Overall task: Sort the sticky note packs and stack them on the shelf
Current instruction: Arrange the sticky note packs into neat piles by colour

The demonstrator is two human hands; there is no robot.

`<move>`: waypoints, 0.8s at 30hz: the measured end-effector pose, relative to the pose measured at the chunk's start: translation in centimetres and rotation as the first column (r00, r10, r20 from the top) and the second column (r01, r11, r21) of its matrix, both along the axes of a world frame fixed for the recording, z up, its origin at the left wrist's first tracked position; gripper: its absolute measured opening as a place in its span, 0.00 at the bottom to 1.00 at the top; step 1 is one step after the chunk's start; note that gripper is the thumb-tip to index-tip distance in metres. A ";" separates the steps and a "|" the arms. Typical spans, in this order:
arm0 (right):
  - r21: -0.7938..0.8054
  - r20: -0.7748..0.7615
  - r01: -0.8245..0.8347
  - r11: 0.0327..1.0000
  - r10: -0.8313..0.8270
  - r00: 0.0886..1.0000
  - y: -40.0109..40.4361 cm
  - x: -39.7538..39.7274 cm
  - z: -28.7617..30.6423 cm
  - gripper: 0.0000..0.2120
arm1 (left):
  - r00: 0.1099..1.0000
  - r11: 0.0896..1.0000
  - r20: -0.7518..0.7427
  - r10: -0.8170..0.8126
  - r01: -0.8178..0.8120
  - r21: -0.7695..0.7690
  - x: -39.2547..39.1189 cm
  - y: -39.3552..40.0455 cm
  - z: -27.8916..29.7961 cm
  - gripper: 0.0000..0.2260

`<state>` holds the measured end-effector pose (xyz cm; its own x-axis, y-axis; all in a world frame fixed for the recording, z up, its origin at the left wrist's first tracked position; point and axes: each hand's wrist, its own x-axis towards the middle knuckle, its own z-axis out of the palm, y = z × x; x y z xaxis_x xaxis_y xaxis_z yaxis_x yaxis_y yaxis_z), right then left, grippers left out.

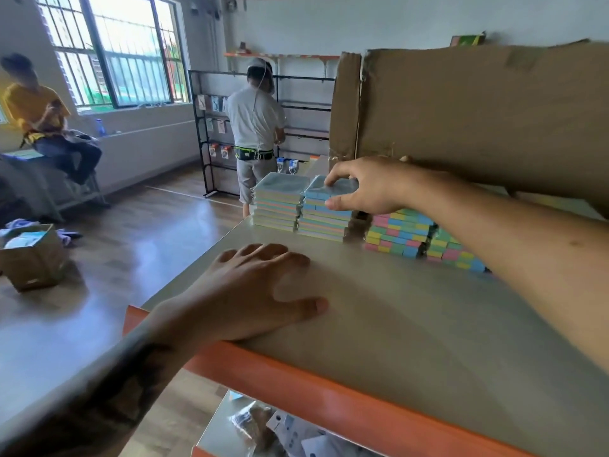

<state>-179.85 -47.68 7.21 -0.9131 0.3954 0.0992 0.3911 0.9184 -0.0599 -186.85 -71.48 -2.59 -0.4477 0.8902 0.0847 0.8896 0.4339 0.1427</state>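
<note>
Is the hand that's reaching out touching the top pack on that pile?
Touching. In the head view the right hand pinches the top pack of the second stack: fingers on its top, thumb against its front edge.

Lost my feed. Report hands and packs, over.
Right hand pinching top clear-wrapped pastel sticky note pack on second stack. Left hand flat on grey shelf board. Brown cardboard sheet overhangs; not blocking.

My right forearm (514, 239) covers the tops of the coloured stacks (425, 240), the cardboard (478, 110) hides the shelf's back, my left forearm (108, 390) blurs out at the edge, and the lower shelf's items (280, 430) are cut off and unclear
</note>
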 end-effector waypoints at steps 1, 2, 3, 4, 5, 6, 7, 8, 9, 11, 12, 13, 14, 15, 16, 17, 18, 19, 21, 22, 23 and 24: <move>0.017 0.009 0.006 1.000 -0.006 1.000 0.0 0.1 -0.1 0.25 | 1.000 1.000 0.000 0.003 -0.003 -0.001 -0.1 0.0 0.0 0.39; 0.033 0.008 0.004 0.999 -0.005 1.000 -0.1 0.3 -0.1 0.26 | 1.000 1.000 0.005 0.010 -0.010 -0.003 -0.1 0.1 -0.1 0.40; 0.046 -0.011 -0.004 0.999 0.004 1.000 -0.2 0.7 -0.2 0.28 | 1.000 1.000 0.010 0.018 -0.018 -0.005 -0.1 0.1 -0.1 0.40; 0.060 -0.045 -0.015 0.998 0.018 0.999 -0.4 1.3 -0.2 0.28 | 1.000 1.000 0.012 0.026 -0.026 -0.008 0.0 0.2 -0.1 0.41; 0.074 -0.083 -0.028 0.997 0.034 0.996 -0.7 2.3 -0.2 0.28 | 0.999 0.999 0.013 0.037 -0.037 -0.011 0.2 0.2 0.0 0.42; 0.089 -0.114 -0.045 0.995 0.055 0.992 -1.0 3.3 -0.3 0.27 | 0.999 0.999 0.008 0.048 -0.048 -0.008 0.2 0.1 0.1 0.44; 0.105 -0.141 -0.059 0.993 0.074 0.987 -1.2 5.0 -0.4 0.25 | 0.999 0.999 -0.006 0.052 -0.052 0.000 0.8 0.3 0.3 0.44; 0.124 -0.157 -0.075 0.989 0.094 0.983 -1.3 6.8 -0.6 0.23 | 0.998 0.998 -0.015 0.060 -0.060 0.016 1.4 0.5 0.4 0.45; 0.136 -0.167 -0.089 0.987 0.112 0.980 -1.4 8.7 -0.8 0.21 | 0.998 0.997 -0.012 0.069 -0.069 0.033 2.1 0.8 0.6 0.44; 0.143 -0.186 -0.102 0.984 0.128 0.974 -1.5 12.9 -1.4 0.21 | 0.998 0.995 0.012 0.067 -0.068 0.067 4.4 1.9 0.8 0.43; 0.142 -0.199 -0.103 0.985 0.130 0.971 -1.3 15.1 -1.7 0.21 | 0.998 0.995 0.020 0.057 -0.059 0.081 5.9 2.8 0.9 0.43; 0.142 -0.211 -0.099 0.985 0.127 0.969 -1.1 17.4 -2.0 0.20 | 0.999 0.995 0.023 0.040 -0.042 0.094 7.7 3.8 1.0 0.43; 0.149 -0.217 -0.088 0.985 0.120 0.969 -0.8 19.7 -2.2 0.20 | 0.999 0.994 0.026 0.020 -0.022 0.108 9.8 4.9 1.1 0.42; 0.156 -0.219 -0.076 0.985 0.110 0.970 -0.3 22.1 -2.5 0.19 | 0.999 0.992 0.032 -0.002 -0.002 0.124 12.1 6.1 1.2 0.41; 0.155 -0.219 -0.067 0.986 0.101 0.970 0.3 24.6 -2.7 0.19 | 0.999 0.990 0.046 -0.022 0.015 0.137 14.5 7.3 1.3 0.40; 0.142 -0.226 -0.057 0.988 0.089 0.970 1.1 27.2 -2.9 0.18 | 0.997 0.989 0.063 -0.043 0.033 0.144 17.0 8.5 1.4 0.38; 0.114 -0.242 -0.044 0.992 0.071 0.968 2.0 29.9 -3.1 0.17 | 0.995 0.988 0.079 -0.065 0.053 0.145 19.4 9.8 1.4 0.37; 0.084 -0.262 -0.027 0.996 0.048 0.964 3.0 32.8 -3.4 0.16 | 0.992 0.988 0.089 -0.092 0.080 0.134 21.7 11.0 1.4 0.37; 0.052 -0.278 0.010 0.999 0.005 0.961 5.2 38.4 -3.9 0.15 | 0.984 0.985 0.092 -0.151 0.142 0.094 26.1 13.5 1.2 0.37; 0.046 -0.270 0.036 0.998 -0.022 0.963 6.4 41.2 -4.2 0.14 | 0.980 0.982 0.089 -0.178 0.171 0.082 28.2 14.7 1.2 0.37; 0.038 -0.252 0.066 0.997 -0.055 0.966 7.6 43.8 -4.4 0.14 | 0.976 0.978 0.084 -0.199 0.193 0.075 30.1 15.9 1.2 0.36; 0.032 -0.228 0.095 0.995 -0.085 0.970 8.7 46.1 -4.6 0.15 | 0.974 0.975 0.077 -0.215 0.209 0.074 32.0 17.2 1.2 0.35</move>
<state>-133.71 -38.94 2.62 -0.8261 0.4658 0.3172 0.4530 0.8837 -0.1177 -154.87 -54.28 -1.37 -0.2573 0.9594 0.1158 0.9438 0.2238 0.2430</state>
